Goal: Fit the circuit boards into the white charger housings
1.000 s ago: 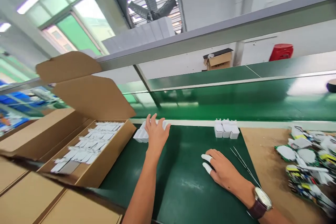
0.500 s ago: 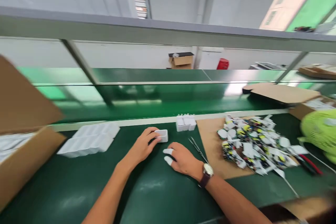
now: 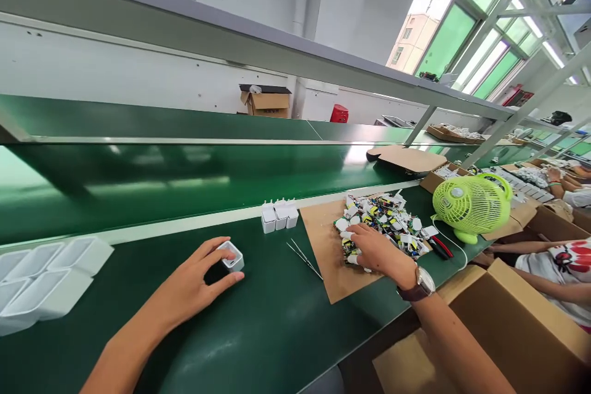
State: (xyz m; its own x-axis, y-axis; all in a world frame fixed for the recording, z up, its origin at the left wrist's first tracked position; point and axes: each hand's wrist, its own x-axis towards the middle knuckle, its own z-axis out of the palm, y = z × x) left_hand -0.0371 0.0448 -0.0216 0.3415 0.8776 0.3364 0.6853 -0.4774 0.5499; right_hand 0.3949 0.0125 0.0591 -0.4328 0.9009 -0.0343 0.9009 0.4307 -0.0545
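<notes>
boards [image 3: 388, 218] with white and yellow parts lie in a heap on a brown sheet [image 3: 318, 240], which is spread on the dark green table [image 3: 258, 320]. over the left part of this sheet, the right hand [image 3: 369, 248] reaches into the heap, fingers bent down among the boards; whether they pinch one i cannot tell, since the fingertips are lost in the clutter. a watch [image 3: 422, 284] circles that wrist. left of the sheet, the left hand [image 3: 210, 274] holds a small white case [image 3: 234, 261] between fingers and thumb, the open top facing up. three more white cases [image 3: 280, 215] stand side by side just left of the sheet's far left corner. tweezers [image 3: 318, 274] lie just beside the sheet's left edge, their tips spread. well to the left of the sheet sit rows of white open-topped cases [image 3: 50, 283]. right of the sheet lie pliers [image 3: 442, 247] with red and black handles, and farther right of it stands a lime green fan [image 3: 473, 206].
</notes>
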